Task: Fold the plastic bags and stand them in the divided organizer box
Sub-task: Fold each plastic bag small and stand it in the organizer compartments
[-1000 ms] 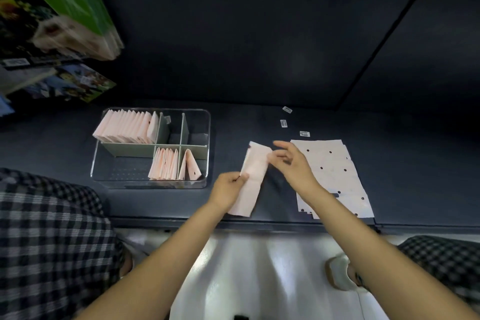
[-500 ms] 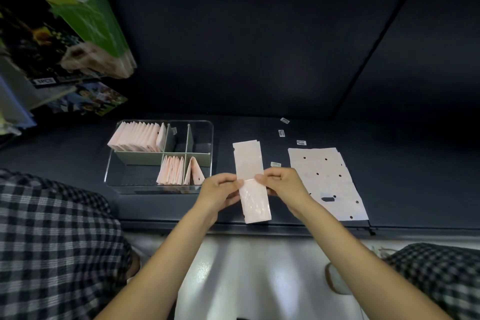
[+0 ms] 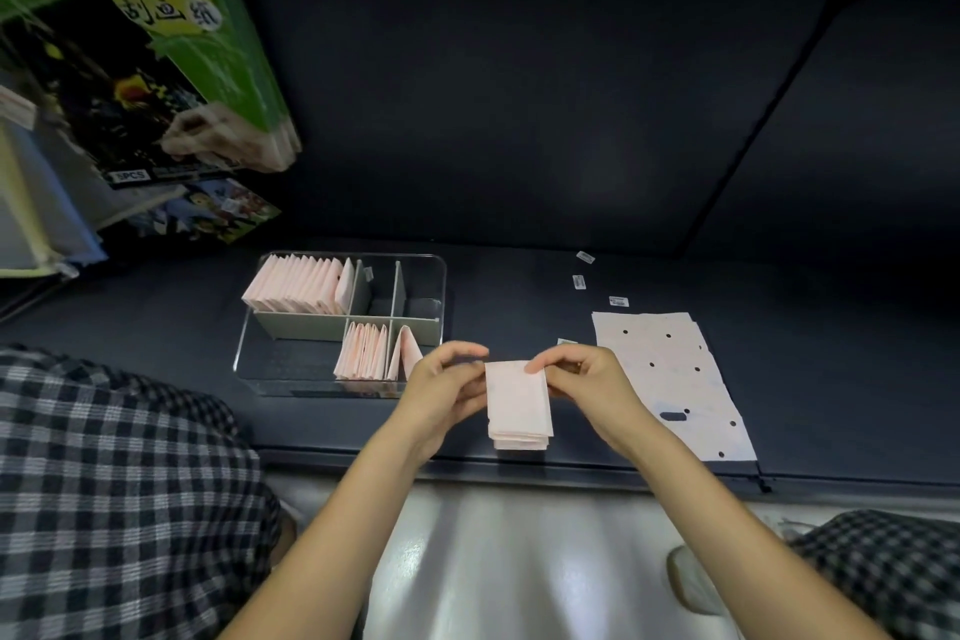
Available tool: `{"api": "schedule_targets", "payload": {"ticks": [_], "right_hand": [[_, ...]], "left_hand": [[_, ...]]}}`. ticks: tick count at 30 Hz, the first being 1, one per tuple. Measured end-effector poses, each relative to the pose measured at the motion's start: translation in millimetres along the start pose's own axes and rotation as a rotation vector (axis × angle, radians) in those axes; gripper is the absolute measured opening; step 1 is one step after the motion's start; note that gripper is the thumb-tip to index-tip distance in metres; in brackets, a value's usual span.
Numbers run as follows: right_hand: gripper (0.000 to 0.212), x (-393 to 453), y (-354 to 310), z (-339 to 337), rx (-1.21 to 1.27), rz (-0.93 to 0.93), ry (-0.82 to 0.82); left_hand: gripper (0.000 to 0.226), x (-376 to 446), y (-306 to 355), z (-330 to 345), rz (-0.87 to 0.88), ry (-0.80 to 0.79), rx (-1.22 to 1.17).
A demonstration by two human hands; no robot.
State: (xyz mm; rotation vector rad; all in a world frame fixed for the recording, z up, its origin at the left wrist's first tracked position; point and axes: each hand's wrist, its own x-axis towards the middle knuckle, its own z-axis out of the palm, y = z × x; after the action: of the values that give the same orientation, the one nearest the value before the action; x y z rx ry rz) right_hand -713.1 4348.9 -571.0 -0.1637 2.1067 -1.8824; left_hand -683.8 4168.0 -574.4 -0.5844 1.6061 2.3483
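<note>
Dark shelf surface [image 3: 519,276] where the left hand [image 3: 441,392] and right hand [image 3: 587,379] pinch the upper corners of a folded pink plastic bag [image 3: 518,403] near the front edge, just right of the clear divided organizer box [image 3: 431,276] holding upright folded bags [image 3: 296,286].

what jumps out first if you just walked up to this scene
Both hands meet at the centre front, the left hand and right hand pinching the top of a folded pink plastic bag. Just left of them sits a clear divided organizer box with rows of folded bags standing in it; a flat stack of unfolded bags lies to the right.
</note>
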Motion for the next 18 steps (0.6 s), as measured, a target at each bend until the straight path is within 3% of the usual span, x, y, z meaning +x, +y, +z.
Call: {"api": "schedule_targets", "payload": {"ticks": [4,7,9,11,13,16,18], "right_hand": [[0.037,0,0,3,-0.063,-0.071,0.005],[0.040,1,2,3,-0.129,-0.072,-0.002],[0.043,2,4,3,-0.159,-0.056,0.007],[0.045,3,3,5,-0.170,-0.061,0.028],[0.034,3,0,9,-0.189,-0.078,0.015],[0.014,4,-2,13,-0.341,-0.103,-0.035],[0.013,6,-3,14,-0.418,-0.123,-0.020]], "left_hand": [[0.022,0,-4,3,-0.128,0.014,0.001],[0.015,-2,-10,4,-0.119,0.017,0.007],[0.011,-1,-11,5,-0.011,0.087,0.059],[0.017,2,-12,5,0.181,0.147,0.276],[0.023,1,-11,7,0.333,0.137,0.498],[0.027,0,-12,9,0.441,0.128,0.594],[0.023,1,-13,6,0.437,0.132,0.555]]}}
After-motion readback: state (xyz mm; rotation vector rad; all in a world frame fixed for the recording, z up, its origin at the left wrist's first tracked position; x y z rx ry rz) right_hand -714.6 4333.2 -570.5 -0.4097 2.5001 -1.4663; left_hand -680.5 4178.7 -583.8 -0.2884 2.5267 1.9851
